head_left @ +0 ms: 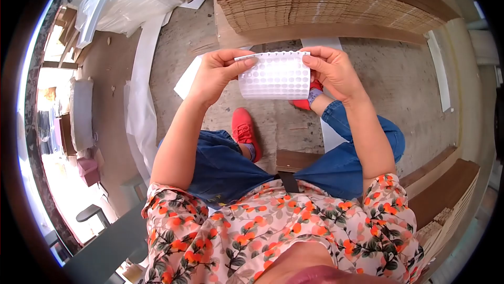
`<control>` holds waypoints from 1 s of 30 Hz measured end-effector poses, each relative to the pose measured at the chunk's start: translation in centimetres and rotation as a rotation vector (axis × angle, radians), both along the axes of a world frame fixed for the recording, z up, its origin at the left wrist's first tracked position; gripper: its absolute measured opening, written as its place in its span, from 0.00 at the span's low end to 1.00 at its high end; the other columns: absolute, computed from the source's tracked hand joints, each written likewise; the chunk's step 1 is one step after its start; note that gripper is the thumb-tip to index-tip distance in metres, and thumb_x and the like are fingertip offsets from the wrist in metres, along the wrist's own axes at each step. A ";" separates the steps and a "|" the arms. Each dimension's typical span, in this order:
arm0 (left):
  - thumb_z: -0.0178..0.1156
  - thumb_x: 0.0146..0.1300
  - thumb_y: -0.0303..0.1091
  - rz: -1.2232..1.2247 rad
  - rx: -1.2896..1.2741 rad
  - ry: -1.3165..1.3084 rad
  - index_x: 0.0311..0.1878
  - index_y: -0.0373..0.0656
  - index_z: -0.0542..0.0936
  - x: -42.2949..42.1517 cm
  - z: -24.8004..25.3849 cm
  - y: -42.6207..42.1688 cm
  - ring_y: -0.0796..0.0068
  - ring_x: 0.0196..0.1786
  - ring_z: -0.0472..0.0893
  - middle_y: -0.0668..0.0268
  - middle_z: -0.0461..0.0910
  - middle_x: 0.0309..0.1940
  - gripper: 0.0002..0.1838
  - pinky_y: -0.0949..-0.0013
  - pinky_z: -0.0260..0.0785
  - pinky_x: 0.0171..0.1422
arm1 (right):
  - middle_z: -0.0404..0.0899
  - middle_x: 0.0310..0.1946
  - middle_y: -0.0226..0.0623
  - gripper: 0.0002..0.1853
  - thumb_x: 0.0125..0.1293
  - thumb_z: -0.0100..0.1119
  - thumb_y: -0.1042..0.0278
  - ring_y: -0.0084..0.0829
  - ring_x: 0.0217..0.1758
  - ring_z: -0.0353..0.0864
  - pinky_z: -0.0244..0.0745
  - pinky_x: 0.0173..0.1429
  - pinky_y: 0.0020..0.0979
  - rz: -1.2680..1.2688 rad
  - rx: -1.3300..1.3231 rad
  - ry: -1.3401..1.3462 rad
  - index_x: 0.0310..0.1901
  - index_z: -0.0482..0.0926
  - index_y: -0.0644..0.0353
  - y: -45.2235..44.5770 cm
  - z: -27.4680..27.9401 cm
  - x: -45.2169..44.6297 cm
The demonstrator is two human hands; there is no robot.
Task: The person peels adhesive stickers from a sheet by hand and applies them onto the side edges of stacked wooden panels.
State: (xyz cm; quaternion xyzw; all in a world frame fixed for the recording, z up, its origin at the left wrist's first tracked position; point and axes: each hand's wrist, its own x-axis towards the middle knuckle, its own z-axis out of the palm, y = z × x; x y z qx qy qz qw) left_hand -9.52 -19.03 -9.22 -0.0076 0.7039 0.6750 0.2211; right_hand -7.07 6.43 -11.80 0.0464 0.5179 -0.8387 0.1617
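A white sheet of round stickers is stretched between my hands, in the upper middle of the head view. Rows of small round dots cover it, and its top edge looks curled or folded over. My left hand pinches the upper left corner, thumb on the near side. At the upper right corner, my right hand grips it the same way. The sheet hangs above the floor between my spread knees, partly in front of one red shoe. The fingertips behind the sheet are hidden.
Stacked brown boards lie across the far side, and more boards lean at the lower right. A plastic-wrapped bundle stands at the upper left. White sheeting runs along the concrete floor. A dark stool is at the lower left.
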 end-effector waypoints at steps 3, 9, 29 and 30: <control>0.64 0.60 0.30 -0.019 -0.016 -0.007 0.45 0.36 0.82 -0.1 -0.3 -0.1 0.83 0.33 0.78 0.67 0.83 0.32 0.11 0.77 0.71 0.39 | 0.82 0.31 0.33 0.08 0.61 0.63 0.73 0.19 0.32 0.78 0.73 0.34 0.21 -0.018 0.049 0.058 0.41 0.82 0.66 0.0 -0.1 0.0; 0.63 0.61 0.33 -0.012 -0.067 -0.056 0.47 0.36 0.82 -0.3 0.0 -0.4 0.82 0.35 0.78 0.67 0.83 0.34 0.14 0.77 0.70 0.39 | 0.80 0.28 0.28 0.10 0.59 0.65 0.71 0.17 0.29 0.74 0.71 0.34 0.21 -0.068 0.408 0.105 0.42 0.82 0.63 -1.0 0.4 -0.9; 0.62 0.55 0.21 -0.081 -0.136 -0.147 0.48 0.34 0.79 -0.1 -3.2 -1.1 0.85 0.34 0.75 0.69 0.81 0.33 0.16 0.78 0.67 0.38 | 0.76 0.28 0.34 0.03 0.48 0.58 0.73 0.36 0.37 0.77 0.76 0.39 0.35 0.200 1.141 1.159 0.27 0.76 0.57 -9.4 -1.7 -3.1; 0.62 0.54 0.20 -0.076 -0.096 -0.187 0.48 0.34 0.79 -0.4 -3.2 -1.3 0.85 0.34 0.75 0.69 0.81 0.33 0.16 0.78 0.67 0.39 | 0.76 0.28 0.34 0.03 0.48 0.57 0.73 0.36 0.38 0.77 0.76 0.40 0.34 0.197 1.177 1.174 0.27 0.75 0.57 -9.6 -1.8 -3.0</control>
